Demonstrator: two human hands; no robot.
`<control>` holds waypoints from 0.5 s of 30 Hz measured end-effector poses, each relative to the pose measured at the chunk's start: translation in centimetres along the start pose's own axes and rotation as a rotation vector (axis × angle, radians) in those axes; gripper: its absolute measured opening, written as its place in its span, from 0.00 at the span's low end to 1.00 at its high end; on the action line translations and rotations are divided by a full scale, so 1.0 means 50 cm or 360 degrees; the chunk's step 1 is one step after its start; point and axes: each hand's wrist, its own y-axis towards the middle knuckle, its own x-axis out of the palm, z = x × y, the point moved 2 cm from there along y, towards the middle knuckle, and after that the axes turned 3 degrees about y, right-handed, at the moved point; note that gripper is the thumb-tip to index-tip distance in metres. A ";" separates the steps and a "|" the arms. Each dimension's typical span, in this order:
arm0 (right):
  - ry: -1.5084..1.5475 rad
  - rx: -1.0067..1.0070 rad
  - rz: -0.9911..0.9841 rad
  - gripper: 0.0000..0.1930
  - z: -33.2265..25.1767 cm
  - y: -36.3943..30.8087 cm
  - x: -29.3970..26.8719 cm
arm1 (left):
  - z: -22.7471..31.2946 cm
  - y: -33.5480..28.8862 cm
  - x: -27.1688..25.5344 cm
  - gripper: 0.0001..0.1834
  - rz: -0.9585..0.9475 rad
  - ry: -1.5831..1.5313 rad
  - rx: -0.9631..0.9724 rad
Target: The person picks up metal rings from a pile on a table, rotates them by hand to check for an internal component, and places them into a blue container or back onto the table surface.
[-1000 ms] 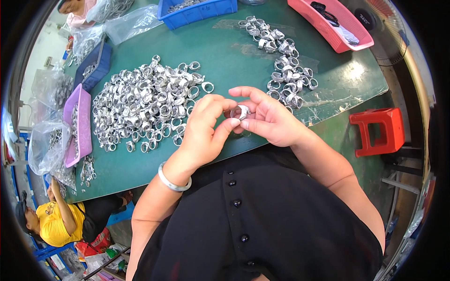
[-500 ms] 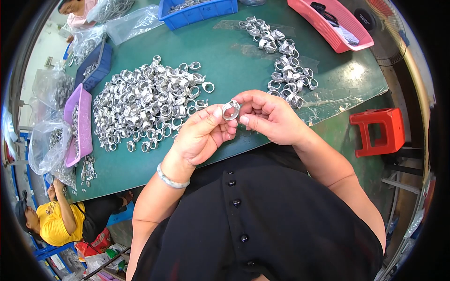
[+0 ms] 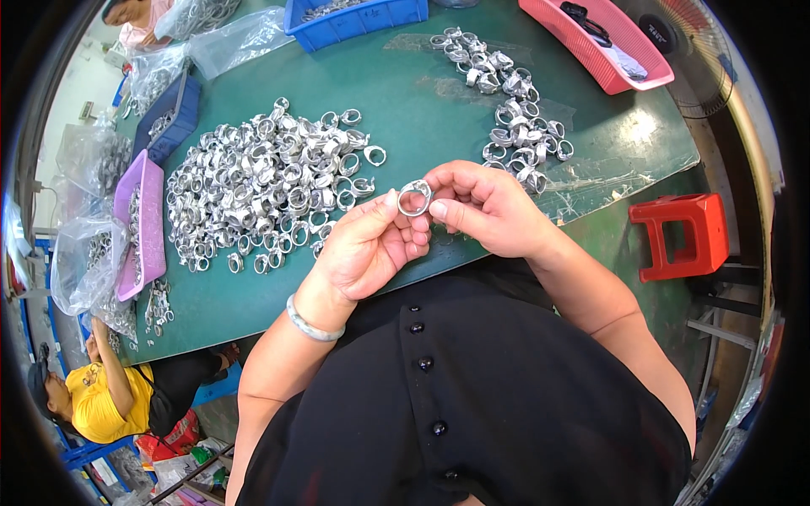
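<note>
Over the near edge of the green table (image 3: 422, 84), my two hands meet at one silver metal ring (image 3: 402, 201) with a small lug. Thumb and fingers of my left hand (image 3: 371, 244) pinch its left side. On the opposite side, my right hand (image 3: 489, 211) has its thumb and fingers closed on the rim. The ring's round opening faces up toward me. A big heap of similar metal rings (image 3: 261, 177) lies left of my hands. A narrower band of rings (image 3: 519, 126) stretches away beyond my right hand.
A purple basket (image 3: 150, 228), blue bins (image 3: 359, 24) and plastic bags (image 3: 240, 42) line the left and far sides. At far right lies a pink basket (image 3: 591, 51); a red stool (image 3: 683, 236) stands on the floor. A person in yellow (image 3: 101, 401) works at left; another is far left.
The ring has turned slightly, so its opening shows rounder. My right thumb has shifted a little toward its rim. Both hands stay in nearly the same place.
</note>
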 end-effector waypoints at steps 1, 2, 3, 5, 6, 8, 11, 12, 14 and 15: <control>0.0000 0.0001 0.0000 0.11 -0.005 0.001 0.001 | 0.000 0.001 -0.001 0.14 0.0000 -0.0001 0.0000; 0.0030 0.0046 -0.0004 0.10 -0.009 0.003 0.002 | -0.001 0.001 -0.003 0.14 0.0031 -0.0006 -0.0007; 0.0060 0.0092 -0.0009 0.10 -0.010 0.004 0.003 | -0.003 0.001 -0.005 0.14 0.0063 -0.0012 -0.0012; 0.0114 0.0084 0.0016 0.09 0.001 0.009 0.002 | -0.005 0.007 -0.010 0.14 0.0047 0.0049 0.0018; 0.0181 0.0090 0.0036 0.08 0.005 0.014 0.002 | -0.008 0.006 -0.012 0.14 0.0062 0.0074 0.0027; 0.0053 0.0207 0.0019 0.08 -0.002 0.036 -0.020 | -0.005 0.009 -0.015 0.15 0.0109 0.0120 0.0064; -0.0164 0.0492 0.0023 0.06 -0.016 0.110 -0.061 | 0.007 0.006 -0.016 0.18 0.0269 0.0194 0.0107; -0.0188 0.0515 0.0042 0.06 -0.023 0.147 -0.077 | 0.008 0.004 -0.018 0.19 0.0291 0.0229 0.0123; -0.0207 0.0538 0.0088 0.07 -0.037 0.240 -0.110 | 0.008 -0.001 -0.021 0.20 0.0311 0.0292 0.0126; -0.0203 0.0532 0.0128 0.07 -0.046 0.289 -0.130 | 0.006 -0.001 -0.018 0.20 0.0293 0.0351 0.0120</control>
